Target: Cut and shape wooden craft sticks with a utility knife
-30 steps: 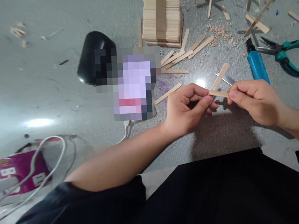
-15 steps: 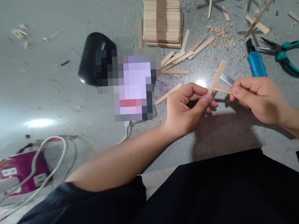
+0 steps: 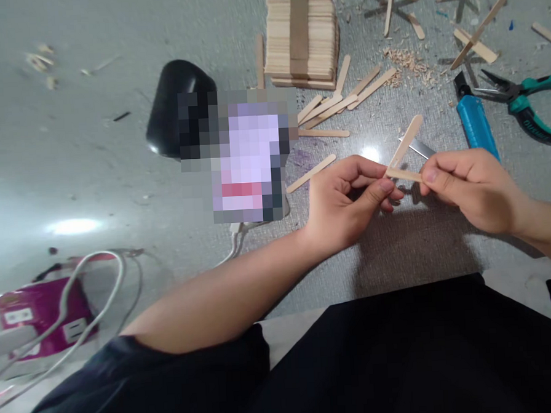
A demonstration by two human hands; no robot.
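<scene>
My left hand (image 3: 355,196) pinches the lower end of a wooden craft stick (image 3: 407,139), which tilts up to the right with its rounded end free. Between thumb and fingers, my right hand (image 3: 468,184) grips a second craft stick (image 3: 404,174). This one lies nearly level, and its left end meets the first stick near my left fingertips. Whether the two are joined there I cannot tell. Just behind my right fingers a metal blade or ruler (image 3: 418,148) lies on the table, partly hidden by the hand.
A banded stack of craft sticks (image 3: 278,43) stands at the back, with loose sticks (image 3: 330,111) before it. Wood shavings (image 3: 409,64), a blue cutter (image 3: 478,125) and pliers (image 3: 514,92) lie right. Left are a black rounded object (image 3: 169,107), a blurred-out phone-like screen (image 3: 254,149) and a purple power strip (image 3: 45,317).
The right-hand stick's left end has shifted slightly down and left against the other stick. The left-hand stick has moved slightly right. Both hands keep their grip.
</scene>
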